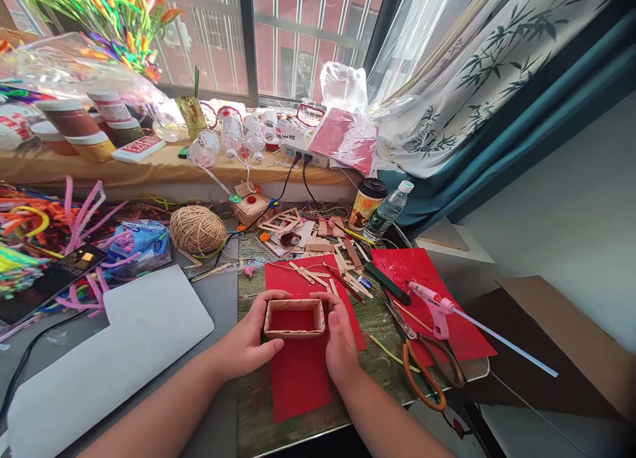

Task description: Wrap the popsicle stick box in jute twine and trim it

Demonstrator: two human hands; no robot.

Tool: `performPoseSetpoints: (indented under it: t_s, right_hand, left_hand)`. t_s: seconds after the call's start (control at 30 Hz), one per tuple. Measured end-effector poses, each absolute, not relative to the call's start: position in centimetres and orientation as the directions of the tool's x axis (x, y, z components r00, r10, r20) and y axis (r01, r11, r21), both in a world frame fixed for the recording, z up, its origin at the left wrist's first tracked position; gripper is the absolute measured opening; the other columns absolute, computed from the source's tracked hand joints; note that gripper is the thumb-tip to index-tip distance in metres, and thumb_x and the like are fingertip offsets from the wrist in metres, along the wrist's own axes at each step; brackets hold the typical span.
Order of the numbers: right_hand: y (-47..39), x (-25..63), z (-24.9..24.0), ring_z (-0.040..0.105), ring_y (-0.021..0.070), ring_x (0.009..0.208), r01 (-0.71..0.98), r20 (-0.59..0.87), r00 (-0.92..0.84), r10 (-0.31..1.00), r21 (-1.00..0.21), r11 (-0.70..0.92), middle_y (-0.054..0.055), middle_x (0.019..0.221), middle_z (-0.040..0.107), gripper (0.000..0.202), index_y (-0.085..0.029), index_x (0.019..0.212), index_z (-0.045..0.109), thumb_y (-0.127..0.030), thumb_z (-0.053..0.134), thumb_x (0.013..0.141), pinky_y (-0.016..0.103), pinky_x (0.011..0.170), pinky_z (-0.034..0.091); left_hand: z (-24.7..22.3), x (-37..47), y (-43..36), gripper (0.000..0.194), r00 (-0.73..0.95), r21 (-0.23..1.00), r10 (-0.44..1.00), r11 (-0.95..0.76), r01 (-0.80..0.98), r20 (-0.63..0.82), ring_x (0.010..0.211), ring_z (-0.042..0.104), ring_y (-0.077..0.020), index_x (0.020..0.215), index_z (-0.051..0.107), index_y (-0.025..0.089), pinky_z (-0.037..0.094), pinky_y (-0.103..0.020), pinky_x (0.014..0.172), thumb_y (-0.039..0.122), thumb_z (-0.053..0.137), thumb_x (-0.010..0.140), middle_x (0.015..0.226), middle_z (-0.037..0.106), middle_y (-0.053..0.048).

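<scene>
Nearest in, forearms reaching up from the bottom edge, and here's the hold: the left hand (pixel 251 335) wraps one short end of a small rectangular tan wooden box frame (pixel 295 335), thumb along its near corner, fingers round behind. The right hand (pixel 342 342) curls against the other end, fingertips bent at the far corner. So it's a two-handed grip, opening facing up, over a long bright red sheet (pixel 301 385) on a weathered green-brown tabletop (pixel 256 411). (Red shows inside the frame too; whether that's its own floor or the sheet below, I can't tell.)

The step in hand looks like handling or placing the frame, and I'd judge any shift from here calls for both ends kept level and light pressure on those thin walls.

Out to the right, orange-handled metal scissors (pixel 409 331) lie open beside a pink glue gun (pixel 437 305), which rests on a second red sheet (pixel 472 335). Just beyond the frame, pale flat wooden craft sticks (pixel 303 272) scatter loosely. Further left, a round ball of brown twine (pixel 197 230); opposite, a clear, white-capped plastic bottle (pixel 387 214). And right at the back, white-lidded paint jars (pixel 69 120) crowd the cloth-covered ledge (pixel 163 168) below the window.
</scene>
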State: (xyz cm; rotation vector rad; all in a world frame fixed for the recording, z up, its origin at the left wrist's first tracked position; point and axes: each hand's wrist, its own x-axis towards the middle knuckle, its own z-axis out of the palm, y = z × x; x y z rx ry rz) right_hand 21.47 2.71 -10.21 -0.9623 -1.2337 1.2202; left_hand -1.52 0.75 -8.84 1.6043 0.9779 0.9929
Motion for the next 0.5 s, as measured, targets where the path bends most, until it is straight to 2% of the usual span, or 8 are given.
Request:
performPoseSetpoints:
  t_s: [0.07,0.1,0.17,0.23,0.27,0.33,0.43,0.5]
  right_hand:
    - [2.9,21.4,-10.4,0.065,0.0271,0.125,-0.064,0.158,0.037,0.987,-0.985,0.160,0.009,0.130,0.070,0.040,-0.026,0.126,0.065,-0.055,0.043,0.110,0.047,0.109,0.052]
    - [3.1,21.5,-10.4,0.067,0.0261,0.122,-0.015,0.177,0.095,0.980,-0.984,0.179,0.009,0.127,0.071,0.039,-0.026,0.124,0.065,-0.053,0.042,0.110,0.046,0.108,0.053]
    - [3.9,22.2,-10.3,0.070,0.0242,0.114,0.083,0.220,0.170,0.961,-0.974,0.209,0.009,0.121,0.072,0.036,-0.025,0.123,0.063,-0.050,0.041,0.110,0.044,0.102,0.056]
    - [5.4,23.6,-9.6,0.070,0.0231,0.107,0.177,0.258,0.164,0.952,-0.957,0.229,0.009,0.118,0.072,0.034,-0.024,0.126,0.061,-0.047,0.043,0.110,0.042,0.097,0.057]
    - [6.6,24.5,-9.1,0.070,0.0231,0.106,0.239,0.278,0.134,0.951,-0.941,0.241,0.009,0.118,0.072,0.033,-0.023,0.127,0.062,-0.045,0.046,0.109,0.041,0.097,0.057]
    - [9.4,26.6,-7.9,0.069,0.0244,0.112,0.383,0.308,0.036,0.951,-0.883,0.271,0.011,0.121,0.072,0.033,-0.022,0.130,0.065,-0.041,0.051,0.106,0.042,0.102,0.055]
    - [14.1,29.2,-6.7,0.068,0.0267,0.109,0.603,0.270,-0.146,0.952,-0.738,0.302,0.011,0.116,0.073,0.022,-0.021,0.114,0.077,-0.029,0.064,0.098,0.043,0.104,0.052]
    - [16.6,29.9,-6.6,0.067,0.0281,0.110,0.715,0.223,-0.208,0.952,-0.629,0.303,0.013,0.109,0.074,0.015,-0.018,0.104,0.079,-0.025,0.069,0.095,0.045,0.105,0.051]
  left_hand:
    - [-8.8,-1.4,0.9,0.072,0.225,0.962,0.946,-0.259,0.088,0.234,0.139,0.052,-0.0351,0.154,0.042,0.026,0.045,-0.047,0.117,0.056,0.070,0.095,0.150,0.052,-0.016]
    - [-8.8,-1.4,0.9,0.066,0.106,0.956,0.955,-0.284,0.072,0.276,0.133,0.056,-0.0332,0.149,0.048,0.024,0.047,-0.045,0.113,0.057,0.068,0.096,0.141,0.059,-0.015]
    - [-8.9,-1.8,0.9,0.041,-0.151,0.960,0.948,-0.269,0.081,0.279,0.104,0.064,-0.0254,0.126,0.063,0.022,0.053,-0.036,0.095,0.054,0.061,0.101,0.107,0.067,-0.009]
    - [-8.8,-2.4,0.9,0.030,-0.315,0.977,0.925,-0.189,0.102,0.212,0.071,0.053,-0.0176,0.099,0.065,0.021,0.047,-0.029,0.071,0.050,0.057,0.104,0.077,0.056,0.000]
    - [-8.6,-2.8,0.9,0.031,-0.346,0.982,0.920,-0.159,0.103,0.185,0.065,0.046,-0.0158,0.091,0.063,0.021,0.042,-0.027,0.063,0.049,0.058,0.104,0.071,0.050,0.002]
    - [-8.2,-3.3,1.1,0.033,-0.340,0.985,0.925,-0.150,0.081,0.169,0.062,0.040,-0.0146,0.083,0.059,0.021,0.036,-0.026,0.058,0.049,0.062,0.101,0.069,0.045,0.003]
    - [-7.4,-3.4,1.6,0.035,-0.278,0.987,0.948,-0.158,0.023,0.158,0.058,0.037,-0.0134,0.084,0.057,0.022,0.032,-0.025,0.053,0.053,0.062,0.100,0.066,0.041,0.004]
    - [-7.1,-3.0,1.9,0.037,-0.301,0.988,0.941,-0.151,0.036,0.155,0.052,0.033,-0.0127,0.089,0.058,0.023,0.029,-0.025,0.049,0.057,0.056,0.102,0.062,0.036,0.006]
